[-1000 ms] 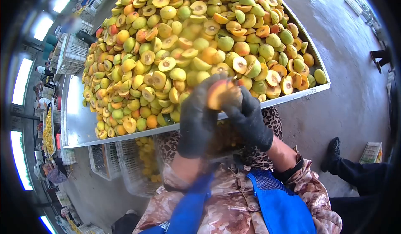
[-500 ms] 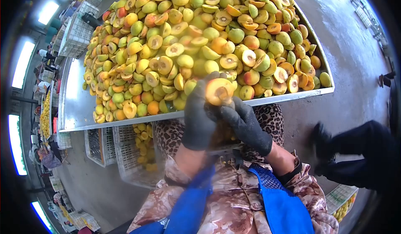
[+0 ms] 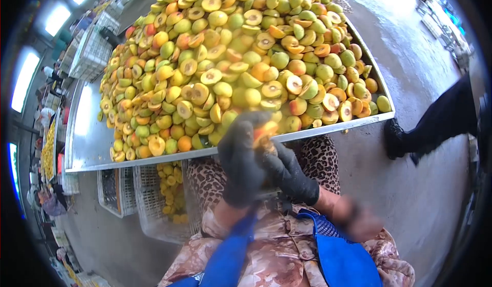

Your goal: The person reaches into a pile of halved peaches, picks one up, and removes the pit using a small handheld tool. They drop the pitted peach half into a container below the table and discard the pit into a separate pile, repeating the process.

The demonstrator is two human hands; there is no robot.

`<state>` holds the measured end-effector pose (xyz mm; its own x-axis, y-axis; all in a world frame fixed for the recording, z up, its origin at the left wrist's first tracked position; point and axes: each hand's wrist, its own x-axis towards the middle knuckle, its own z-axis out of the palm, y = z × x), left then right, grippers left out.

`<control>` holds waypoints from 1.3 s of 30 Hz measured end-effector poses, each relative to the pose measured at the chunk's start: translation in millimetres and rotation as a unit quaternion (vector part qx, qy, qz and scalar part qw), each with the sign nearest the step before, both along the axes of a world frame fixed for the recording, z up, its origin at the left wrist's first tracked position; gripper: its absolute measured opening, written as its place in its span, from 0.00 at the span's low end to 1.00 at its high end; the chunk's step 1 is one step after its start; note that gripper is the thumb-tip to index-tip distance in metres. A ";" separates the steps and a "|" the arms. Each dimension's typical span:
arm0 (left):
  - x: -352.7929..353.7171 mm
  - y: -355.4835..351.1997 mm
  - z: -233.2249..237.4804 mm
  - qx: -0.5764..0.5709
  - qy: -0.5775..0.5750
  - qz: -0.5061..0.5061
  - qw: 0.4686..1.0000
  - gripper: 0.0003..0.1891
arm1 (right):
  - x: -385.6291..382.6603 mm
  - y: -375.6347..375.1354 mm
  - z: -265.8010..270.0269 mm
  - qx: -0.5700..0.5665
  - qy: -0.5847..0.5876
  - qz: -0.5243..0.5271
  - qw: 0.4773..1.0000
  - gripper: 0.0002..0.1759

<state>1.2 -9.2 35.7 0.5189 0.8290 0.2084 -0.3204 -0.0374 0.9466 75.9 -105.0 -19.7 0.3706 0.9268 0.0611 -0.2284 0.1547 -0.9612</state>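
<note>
A peach half point(image 3: 265, 133), blurred by motion and showing orange flesh, is gripped by my left hand point(image 3: 240, 161) in a dark glove. Close against it on the right, my right hand point(image 3: 293, 177), gloved too, has its fingers curled in. Whatever those right fingers hold is hidden and smeared. Both hands are above my lap, just in front of the near edge of a metal-rimmed table point(image 3: 328, 129). Heaped on that table is a large pile of peaches point(image 3: 205, 77), many cut in half, some with brown hollows or stones in the cut face.
Under the table's near edge stand a white plastic crate point(image 3: 154, 200) with peach pieces in it and another crate point(image 3: 117, 192) beside it. At right, another person's dark trouser leg point(image 3: 446, 113) and shoe are on the wet floor. Stacked crates point(image 3: 92, 56) stand behind at left.
Both hands have moved slightly down and left in view, and the peach half has turned so its cut face shows less. The other person's leg at right has shifted upward in view.
</note>
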 end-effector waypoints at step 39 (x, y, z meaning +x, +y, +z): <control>-35.5 215.2 -84.7 0.511 0.292 0.147 0.795 0.17 | -3.1 -21.2 -15.0 -0.050 -0.095 -0.027 0.994 0.17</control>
<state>-34.4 206.1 -49.0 0.5896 0.4847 0.6461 0.3283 -0.8747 0.3566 72.7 -126.2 -34.7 0.4098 0.9112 0.0423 -0.0356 0.0623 -0.9974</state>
